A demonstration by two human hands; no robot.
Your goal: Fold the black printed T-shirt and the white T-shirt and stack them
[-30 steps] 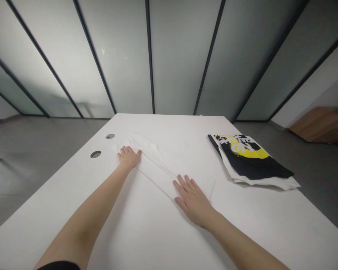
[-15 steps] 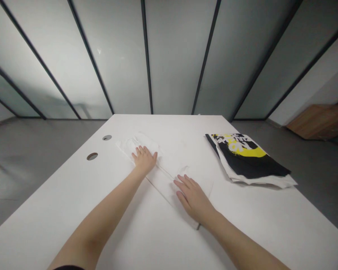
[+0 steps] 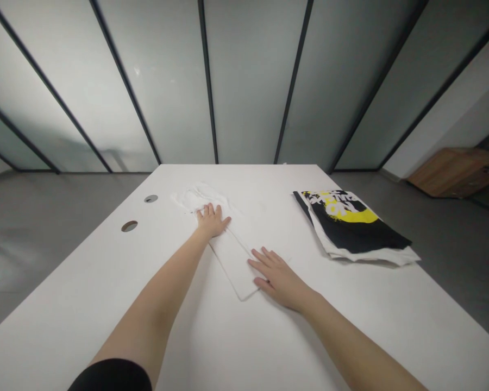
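— White table (image 3: 350, 326), frosted glass panels (image 3: 248, 81) behind. Where's the white garment (image 3: 234, 260)?
— Mid-table, folded into a long narrow strip, running diagonally from far left to near right.
— Hands?
— left hand (image 3: 212, 221) flat on the strip's far end, fingers extended, gripping nothing. right hand (image 3: 279, 277) flat at the near end, fingers apart, lying on the strip's right edge and the table.
— Anything else?
— Folded black-and-yellow printed shirt (image 3: 350, 225) well apart on the right. Two cable holes (image 3: 129, 226) near the left edge.
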